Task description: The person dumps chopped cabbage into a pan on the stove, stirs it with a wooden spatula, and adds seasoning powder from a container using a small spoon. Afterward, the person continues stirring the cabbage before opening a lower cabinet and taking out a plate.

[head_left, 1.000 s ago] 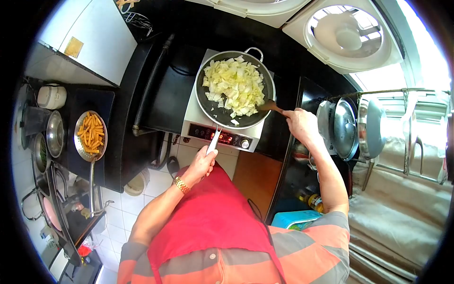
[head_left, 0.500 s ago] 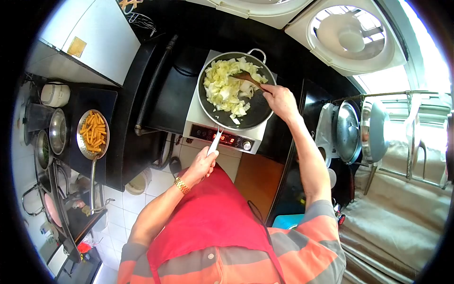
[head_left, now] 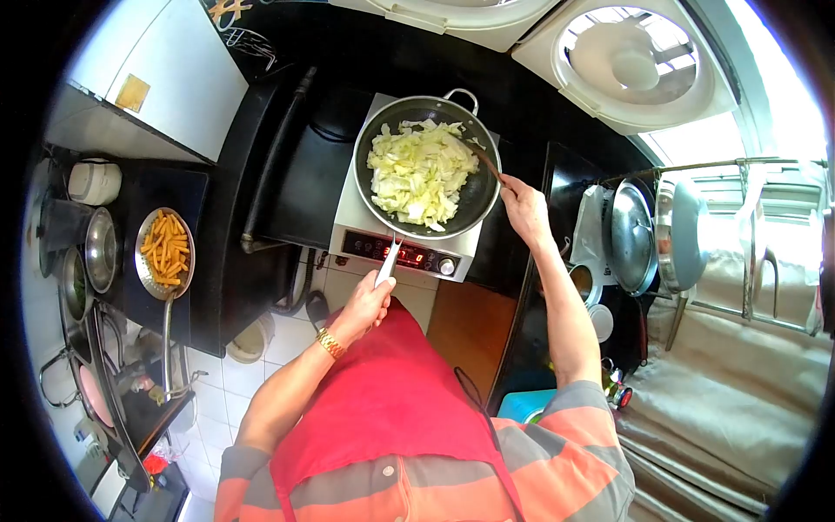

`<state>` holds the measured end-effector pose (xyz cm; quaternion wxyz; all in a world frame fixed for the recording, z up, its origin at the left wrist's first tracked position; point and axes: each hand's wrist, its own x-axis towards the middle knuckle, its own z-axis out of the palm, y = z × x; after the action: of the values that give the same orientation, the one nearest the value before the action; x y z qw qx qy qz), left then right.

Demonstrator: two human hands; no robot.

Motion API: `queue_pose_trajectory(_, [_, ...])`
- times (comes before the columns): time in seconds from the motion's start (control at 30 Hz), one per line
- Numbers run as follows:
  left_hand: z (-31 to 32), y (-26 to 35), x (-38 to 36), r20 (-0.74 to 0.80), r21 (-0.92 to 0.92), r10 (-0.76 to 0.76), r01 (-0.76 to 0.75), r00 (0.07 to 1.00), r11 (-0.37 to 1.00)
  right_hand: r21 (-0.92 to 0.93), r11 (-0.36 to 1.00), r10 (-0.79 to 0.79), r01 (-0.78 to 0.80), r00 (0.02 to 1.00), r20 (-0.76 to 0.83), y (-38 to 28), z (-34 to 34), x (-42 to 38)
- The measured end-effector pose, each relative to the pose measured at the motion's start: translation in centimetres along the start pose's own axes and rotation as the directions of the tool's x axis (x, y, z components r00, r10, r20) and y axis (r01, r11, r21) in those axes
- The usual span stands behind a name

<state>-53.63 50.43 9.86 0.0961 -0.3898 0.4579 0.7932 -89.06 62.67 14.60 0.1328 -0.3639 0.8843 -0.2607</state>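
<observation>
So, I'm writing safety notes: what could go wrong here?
In the pan, chopped leaves lie near the rim, so a brisk stir might spill some. The handle points toward the red apron; a tug by the left hand could shift the pan. With the display lit, the right hand, holding the spatula beside the rim, might touch hot metal.

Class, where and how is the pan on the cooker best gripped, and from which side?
Take the pan by its long handle, probably from the person's side in a closed fist, as the left hand does: it juts toward them, away from the chopped leaves. The small far-rim loop could steady a lift.
</observation>
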Motion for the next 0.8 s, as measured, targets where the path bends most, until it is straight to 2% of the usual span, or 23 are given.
queue_pose_trajectory(0.07, [0.0,0.0,0.0,-0.006,0.006,-0.008,0.008,1.000,1.000,0.013,0.990,0.144,-0.144,0.988,-0.063,1.1,2.1,0.4])
queue_pose_trajectory(0.1, [-0.1,0.0,0.1,-0.007,0.007,-0.009,0.009,1.000,1.000,0.035,0.994,0.105,-0.103,0.992,-0.070,2.3,4.1,0.5])
queue_pose_trajectory(0.13, [-0.1,-0.1,0.1,-0.007,0.005,-0.007,0.007,1.000,1.000,0.079,0.997,0.006,0.001,0.996,-0.088,2.4,5.6,0.0])
queue_pose_trajectory(0.2, [0.1,-0.1,0.1,-0.005,0.005,-0.005,0.005,1.000,1.000,0.102,0.995,-0.020,0.022,1.000,-0.018,1.5,6.8,-1.3])
queue_pose_trajectory(0.23, [0.1,0.0,0.0,-0.010,0.010,-0.003,0.003,1.000,1.000,0.087,0.996,0.019,-0.025,0.997,0.070,0.9,6.1,-1.7])
queue_pose_trajectory(0.33, [0.0,0.1,0.0,-0.011,0.013,0.000,0.000,1.000,1.000,0.059,0.998,-0.010,0.003,0.993,0.115,-1.5,0.5,-3.4])
queue_pose_trajectory(0.4, [-0.1,0.0,0.0,-0.008,0.010,-0.001,0.001,1.000,1.000,-0.196,0.977,-0.037,0.079,0.977,0.212,-3.2,-4.7,-4.1])
queue_pose_trajectory(0.47, [-0.1,0.0,0.1,-0.008,0.004,0.004,-0.004,1.000,1.000,-0.400,0.902,-0.035,0.163,0.950,0.309,-4.1,-8.0,-4.5])
queue_pose_trajectory(0.5, [0.0,0.1,0.1,-0.009,0.002,0.005,-0.005,1.000,1.000,-0.462,0.864,-0.020,0.199,0.931,0.365,-4.5,-8.7,-4.7])
queue_pose_trajectory(0.6, [-0.1,0.1,0.1,-0.011,0.019,-0.009,0.009,1.000,1.000,-0.481,0.839,-0.024,0.254,0.901,0.433,-4.5,-5.8,-4.5])
queue_pose_trajectory(0.63, [-0.1,-0.3,0.1,-0.004,0.003,0.000,0.000,1.000,1.000,-0.409,0.889,-0.001,0.205,0.895,0.447,-3.3,-3.2,-3.9])
queue_pose_trajectory(0.67, [-0.1,-0.4,0.2,0.002,-0.012,0.015,-0.015,1.000,1.000,-0.229,0.954,-0.094,0.194,0.918,0.385,-1.0,-0.2,-3.6])
queue_pose_trajectory(0.73, [-0.2,-0.1,0.4,0.003,-0.017,0.016,-0.016,1.000,1.000,-0.038,0.995,-0.081,0.096,0.952,0.294,-2.0,1.3,-2.7])
queue_pose_trajectory(0.8, [-0.3,-0.3,0.2,0.014,-0.019,-0.003,0.003,1.000,1.000,0.056,0.993,-0.108,0.099,0.975,0.194,-2.7,1.1,-2.1])
